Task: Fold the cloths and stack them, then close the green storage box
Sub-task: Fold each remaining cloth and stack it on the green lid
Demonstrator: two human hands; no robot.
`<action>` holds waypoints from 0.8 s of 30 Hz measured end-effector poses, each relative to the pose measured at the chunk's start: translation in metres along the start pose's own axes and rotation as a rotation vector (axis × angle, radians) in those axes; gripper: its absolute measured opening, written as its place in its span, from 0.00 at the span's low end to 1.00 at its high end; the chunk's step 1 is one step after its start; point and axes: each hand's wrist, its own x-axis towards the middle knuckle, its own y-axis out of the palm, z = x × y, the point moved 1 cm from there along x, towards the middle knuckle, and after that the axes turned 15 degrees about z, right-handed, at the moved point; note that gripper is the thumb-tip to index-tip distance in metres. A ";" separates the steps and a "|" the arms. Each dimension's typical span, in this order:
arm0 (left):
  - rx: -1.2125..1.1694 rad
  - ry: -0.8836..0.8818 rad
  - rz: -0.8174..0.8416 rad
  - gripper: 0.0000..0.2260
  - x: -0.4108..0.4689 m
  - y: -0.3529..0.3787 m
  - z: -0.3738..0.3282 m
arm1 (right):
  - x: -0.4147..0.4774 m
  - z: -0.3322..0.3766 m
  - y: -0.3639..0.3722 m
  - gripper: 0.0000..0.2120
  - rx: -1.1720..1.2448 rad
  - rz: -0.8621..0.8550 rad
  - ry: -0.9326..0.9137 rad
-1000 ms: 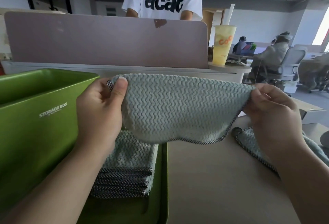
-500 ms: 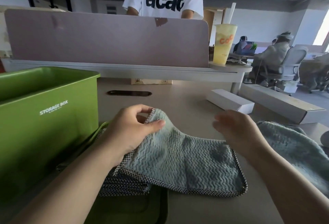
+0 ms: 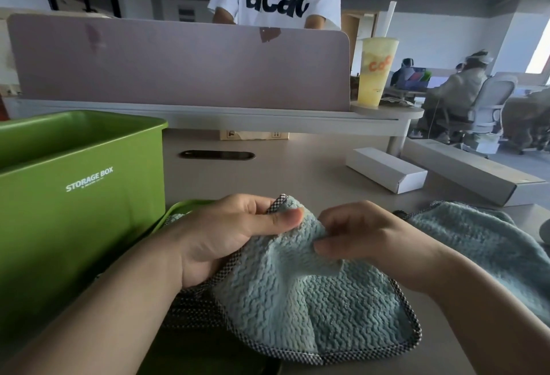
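Since half a second ago, the right hand (image 3: pixel 369 237) has closed in beside the left hand (image 3: pixel 238 234); both hands now pinch the blue cloth (image 3: pixel 312 300) lying on the surface (image 3: pixel 312 178), beside the open green storage box (image 3: pixel 80 196).

Pale blue cloth (image 3: pixel 303 309) crumpled over a folded stack (image 3: pixel 193 312) – apparently on the lid – beside open green storage box (image 3: pixel 83 196).
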 end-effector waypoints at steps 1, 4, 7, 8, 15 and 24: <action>0.020 -0.009 -0.004 0.24 0.000 0.000 0.000 | -0.001 0.001 0.000 0.02 0.009 -0.002 0.010; 0.058 -0.036 -0.061 0.26 0.002 0.004 0.001 | -0.003 0.002 -0.001 0.02 0.063 -0.010 0.026; 0.047 -0.058 -0.068 0.27 0.003 0.006 0.002 | -0.006 0.000 -0.002 0.11 0.190 0.030 0.084; 0.047 -0.060 -0.066 0.28 0.004 0.006 0.002 | -0.006 -0.002 -0.003 0.15 0.250 0.043 0.129; -0.051 -0.081 -0.044 0.27 0.007 0.005 0.005 | 0.009 0.006 -0.006 0.07 0.333 0.012 0.411; -0.358 0.088 -0.120 0.21 0.007 -0.007 -0.003 | -0.005 0.005 -0.014 0.12 0.717 -0.153 0.163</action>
